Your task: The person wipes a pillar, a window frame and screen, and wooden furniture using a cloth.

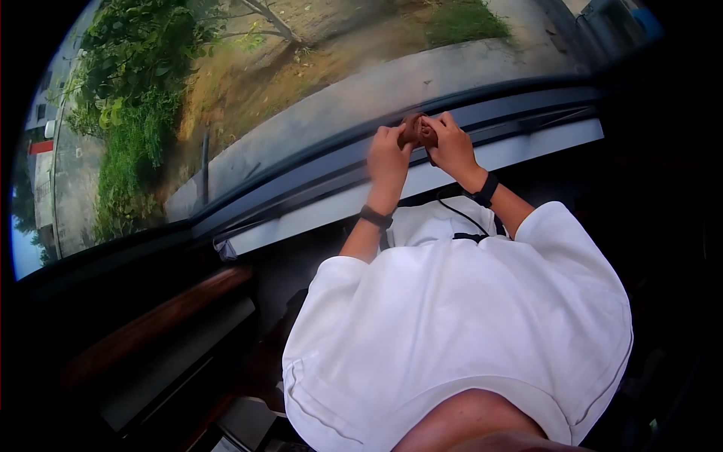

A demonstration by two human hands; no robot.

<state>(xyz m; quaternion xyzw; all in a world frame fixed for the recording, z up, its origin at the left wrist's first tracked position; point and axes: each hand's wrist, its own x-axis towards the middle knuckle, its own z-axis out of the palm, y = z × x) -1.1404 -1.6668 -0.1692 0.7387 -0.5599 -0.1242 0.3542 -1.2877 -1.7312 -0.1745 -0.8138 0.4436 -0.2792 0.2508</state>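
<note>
Both of my hands are raised in front of me, level with the window sill. Between them is a small dark-brown folded thing (412, 128), which may be cloth or soft leather; its kind is not clear. My left hand (389, 156) has its fingers closed on the left side of it. From the right, my right hand (452, 147) grips its other side with thumb and fingers. Part of the brown thing is hidden behind the fingers.
A white sill ledge (301, 209) runs under my hands, with a dark window frame (339, 169) beyond. Outside are a concrete strip (324, 117), bare soil and green shrubs (139, 143). A brown wooden edge (166, 320) lies at the lower left in shadow.
</note>
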